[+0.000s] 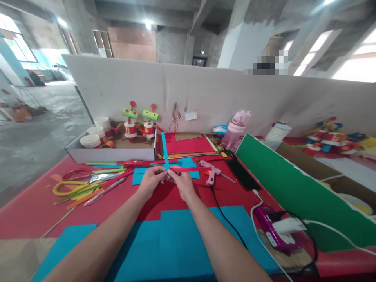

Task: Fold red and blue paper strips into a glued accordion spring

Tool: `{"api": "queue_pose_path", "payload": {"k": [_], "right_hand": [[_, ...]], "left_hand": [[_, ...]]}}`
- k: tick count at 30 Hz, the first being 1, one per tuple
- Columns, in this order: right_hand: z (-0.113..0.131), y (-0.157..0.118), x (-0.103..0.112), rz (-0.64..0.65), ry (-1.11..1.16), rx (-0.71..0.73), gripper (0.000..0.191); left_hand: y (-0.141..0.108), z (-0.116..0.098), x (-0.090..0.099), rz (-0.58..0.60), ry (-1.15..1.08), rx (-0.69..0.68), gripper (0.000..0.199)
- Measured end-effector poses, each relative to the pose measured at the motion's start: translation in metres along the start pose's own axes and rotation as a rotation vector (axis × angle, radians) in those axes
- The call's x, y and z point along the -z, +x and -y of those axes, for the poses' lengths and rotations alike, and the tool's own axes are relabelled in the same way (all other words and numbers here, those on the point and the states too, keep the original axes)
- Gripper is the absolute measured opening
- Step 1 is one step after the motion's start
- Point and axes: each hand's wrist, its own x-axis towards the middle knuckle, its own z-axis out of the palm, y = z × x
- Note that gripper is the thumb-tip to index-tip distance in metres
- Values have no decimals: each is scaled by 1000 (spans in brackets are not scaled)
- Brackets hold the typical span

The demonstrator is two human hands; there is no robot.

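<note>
My left hand (154, 177) and my right hand (180, 181) meet above the middle of the red table, both closed in a pinch. Between them, a blue paper strip (165, 147) and a red paper strip (194, 169) join at one end, forming a corner. The blue strip points away from me; the red one runs to the right. Fingertips of both hands press at this joint, so its exact overlap is hidden. Blue paper pieces (138, 178) lie beneath. Just right of my right hand is a pink glue gun (212, 172).
To the left lie scissors (100, 177) and loose paper strips. Behind stand a white box (117, 154) with paper cups and cup figures, and stacked coloured paper (190, 145). On the right are a phone (242, 174), a purple power strip (276, 229), cables and a green-sided box (293, 196).
</note>
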Motion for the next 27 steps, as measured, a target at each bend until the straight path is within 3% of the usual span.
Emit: {"api": "queue_pose_path", "payload": {"k": [9,17,27], "right_hand": [[-2,2,0,4,47,-9,31],[-1,0,3,3,-73,99,27],[0,0,1,17,-135,79,24]], "left_hand": [[2,2,1,-5,-2,13,21],[1,2,2,47,-23,-5,24],[2,0,1,11,-23,4,24]]}}
